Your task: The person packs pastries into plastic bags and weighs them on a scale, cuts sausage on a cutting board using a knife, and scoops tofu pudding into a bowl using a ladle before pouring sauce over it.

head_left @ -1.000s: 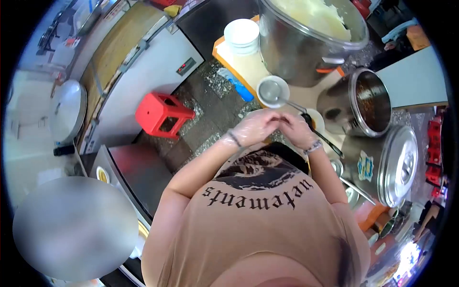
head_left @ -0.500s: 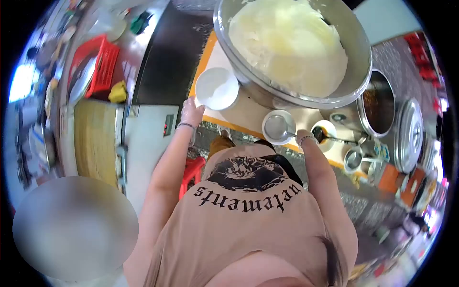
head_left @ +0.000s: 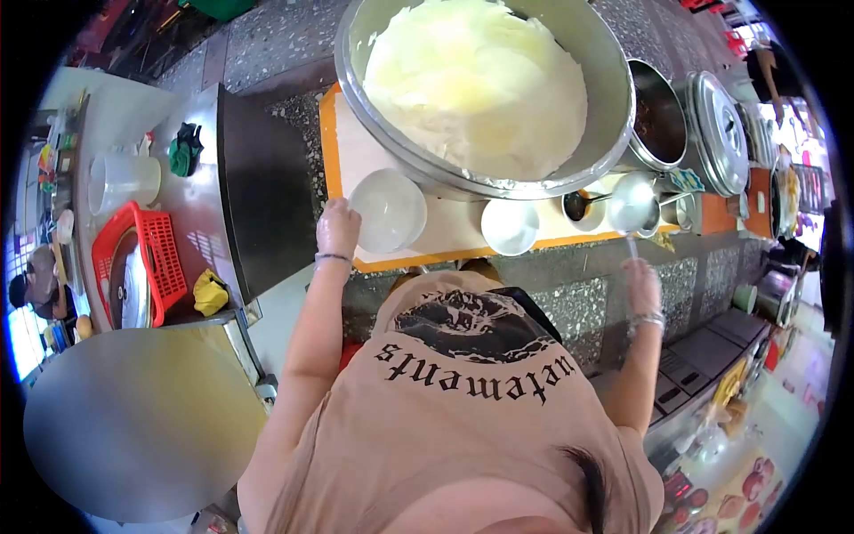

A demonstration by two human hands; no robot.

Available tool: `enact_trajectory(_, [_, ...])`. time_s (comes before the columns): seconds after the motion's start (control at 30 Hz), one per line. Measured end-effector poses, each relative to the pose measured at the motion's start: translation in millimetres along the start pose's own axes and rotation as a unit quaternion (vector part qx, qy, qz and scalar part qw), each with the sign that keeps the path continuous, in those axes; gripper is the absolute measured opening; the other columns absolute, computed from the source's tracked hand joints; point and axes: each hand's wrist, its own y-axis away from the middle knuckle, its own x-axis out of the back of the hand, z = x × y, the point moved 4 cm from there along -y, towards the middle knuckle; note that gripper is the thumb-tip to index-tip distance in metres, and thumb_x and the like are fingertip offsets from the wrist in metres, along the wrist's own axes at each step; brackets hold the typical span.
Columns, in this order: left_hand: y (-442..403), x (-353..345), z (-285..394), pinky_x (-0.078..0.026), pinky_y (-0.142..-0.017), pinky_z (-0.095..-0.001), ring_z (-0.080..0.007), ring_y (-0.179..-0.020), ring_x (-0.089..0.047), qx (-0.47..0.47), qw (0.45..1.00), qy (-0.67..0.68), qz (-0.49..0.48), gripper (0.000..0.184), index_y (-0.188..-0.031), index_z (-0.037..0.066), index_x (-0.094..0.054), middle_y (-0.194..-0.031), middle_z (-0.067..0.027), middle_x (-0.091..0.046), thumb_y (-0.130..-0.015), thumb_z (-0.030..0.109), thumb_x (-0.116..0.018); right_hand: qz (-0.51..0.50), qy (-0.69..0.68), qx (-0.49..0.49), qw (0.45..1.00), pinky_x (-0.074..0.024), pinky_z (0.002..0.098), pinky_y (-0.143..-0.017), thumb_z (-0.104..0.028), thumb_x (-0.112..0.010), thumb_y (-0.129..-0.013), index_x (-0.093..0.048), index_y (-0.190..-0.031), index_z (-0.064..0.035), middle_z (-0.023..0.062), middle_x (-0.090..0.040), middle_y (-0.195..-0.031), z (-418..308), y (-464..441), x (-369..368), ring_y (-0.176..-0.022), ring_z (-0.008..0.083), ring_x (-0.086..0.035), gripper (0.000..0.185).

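In a clear plastic glove, my left hand (head_left: 339, 230) pinches the rim of a white bowl (head_left: 389, 212), which tilts at the table's left edge. My right hand (head_left: 642, 289), also gloved, is closed around the handle of a ladle (head_left: 632, 205). The ladle's round metal head hangs over the right part of the table. A smaller white bowl (head_left: 511, 227) stands between my hands. Right of it sits a bowl of dark sauce (head_left: 583, 211) with a spoon in it. Behind them is a large metal pot (head_left: 480, 185) filled with a soft, creamy white mass.
To the right stand a deep metal pot (head_left: 658, 116) with dark contents and a lidded metal pot (head_left: 717, 133). On the left counter are a red basket (head_left: 160, 258), a yellow cloth (head_left: 211, 293) and a clear plastic tub (head_left: 123, 182). Other people appear at the far edges.
My right hand has carried the ladle rightward, away from the smaller white bowl, past the sauce bowl. My left hand has tilted the larger white bowl. The whole view has shifted.
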Motion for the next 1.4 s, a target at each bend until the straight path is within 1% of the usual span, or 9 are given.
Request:
enact_trajectory(0.07, [6.1,15.6,29.9,-0.054,-0.072,-0.0460,-0.0367,-0.083,-0.064,-0.060,0.997,-0.046,0.015,0.016,-0.094,0.004,-0.059,-0.093,-0.0185,-0.061,-0.080,0.011,-0.055,0.086,-0.018,0.099,0.991,-0.0444,0.0488,-0.067,-0.030,-0.047,-0.097,-0.063,-0.105,-0.0013,0.0224,-0.064,-0.086,-1.9,-4.4,42.5,-0.079,0.0400,-0.061,0.034])
enact_trajectory(0.13, [10.4,25.0,57.5,-0.052,-0.069,-0.0468,-0.0387,-0.080,-0.063,-0.149,0.984,-0.091,-0.021,0.016,-0.091,0.003,-0.058,-0.092,-0.0168,-0.060,-0.079,0.013,-0.056,0.108,-0.031,0.034,0.993,-0.0423,0.0496,-0.066,-0.026,-0.049,-0.097,-0.061,-0.106,-0.0011,0.0222,-0.062,-0.082,-63.6,-7.3,93.3,-0.077,0.0410,-0.060,0.030])
enact_trajectory(0.33, [51.8,87.9,7.9,-0.052,-0.074,-0.0389,-0.0263,-0.086,-0.067,0.140,0.985,0.095,0.041,0.024,-0.101,0.004,-0.062,-0.085,-0.0160,-0.065,-0.082,0.018,-0.058,0.069,0.052,0.266,0.960,-0.0436,0.0503,-0.070,-0.026,-0.049,-0.095,-0.051,-0.101,-0.0020,0.0251,-0.061,-0.084,-216.1,-42.7,133.8,-0.082,0.0432,-0.058,0.024])
enact_trajectory(0.47, [104.0,81.3,-30.8,-0.051,-0.090,-0.0394,-0.0281,-0.102,-0.061,0.190,0.732,0.630,0.177,0.039,-0.120,-0.004,-0.051,-0.116,-0.0136,-0.060,-0.087,0.015,-0.053,0.010,0.147,0.516,0.844,-0.0473,0.0496,-0.077,-0.026,-0.048,-0.096,-0.055,-0.100,-0.0006,0.0220,-0.064,-0.093,-287.6,-86.9,84.5,-0.088,0.0412,-0.061,0.027])
enact_trajectory(0.73, [96.5,71.6,41.9,-0.045,-0.101,-0.0479,-0.0354,-0.118,-0.053,0.238,0.490,0.834,0.091,0.060,-0.130,-0.005,-0.043,-0.126,-0.0178,-0.054,-0.071,0.001,-0.049,-0.062,0.321,0.470,0.820,-0.0509,0.0444,-0.075,-0.024,-0.048,-0.094,-0.059,-0.101,-0.0017,0.0184,-0.067,-0.089,-363.3,-116.8,-21.3,-0.084,0.0347,-0.066,0.026])
enact_trajectory(0.83, [89.0,83.8,45.3,-0.044,-0.101,-0.0481,-0.0350,-0.119,-0.052,0.133,0.486,0.860,0.080,0.063,-0.133,-0.003,-0.041,-0.129,-0.0176,-0.052,-0.072,0.006,-0.049,-0.144,0.316,0.459,0.818,-0.0513,0.0430,-0.076,-0.021,-0.048,-0.092,-0.062,-0.102,-0.0025,0.0176,-0.068,-0.088,-351.7,-103.3,-42.8,-0.084,0.0334,-0.066,0.025])
enact_trajectory(0.9, [86.8,92.1,43.2,-0.044,-0.101,-0.0478,-0.0349,-0.120,-0.052,0.131,0.479,0.864,0.088,0.063,-0.134,-0.003,-0.039,-0.130,-0.0176,-0.052,-0.073,0.008,-0.049,-0.209,0.397,0.477,0.756,-0.0513,0.0424,-0.077,-0.020,-0.048,-0.092,-0.065,-0.099,-0.0040,0.0181,-0.068,-0.090,-350.9,-92.8,-53.8,-0.084,0.0345,-0.066,0.025])
enact_trajectory(1.07, [83.3,123.7,47.4,-0.043,-0.102,-0.0470,-0.0338,-0.121,-0.051,0.120,0.494,0.852,0.124,0.062,-0.136,-0.003,-0.037,-0.130,-0.0178,-0.051,-0.077,0.011,-0.049,-0.296,0.357,0.460,0.757,-0.0500,0.0438,-0.077,-0.023,-0.047,-0.093,-0.066,-0.098,-0.0022,0.0213,-0.066,-0.092,-336.6,-100.7,-67.8,-0.085,0.0356,-0.064,0.029])
enact_trajectory(1.4, [81.8,174.7,60.2,-0.042,-0.102,-0.0423,-0.0290,-0.121,-0.051,0.068,0.616,0.768,0.161,0.056,-0.135,-0.007,-0.037,-0.131,-0.0167,-0.050,-0.085,0.015,-0.052,-0.365,0.266,0.466,0.761,-0.0485,0.0393,-0.075,-0.033,-0.044,-0.096,-0.062,-0.108,-0.0034,0.0135,-0.065,-0.085,-346.1,-96.7,-15.5,-0.078,0.0272,-0.063,0.037])
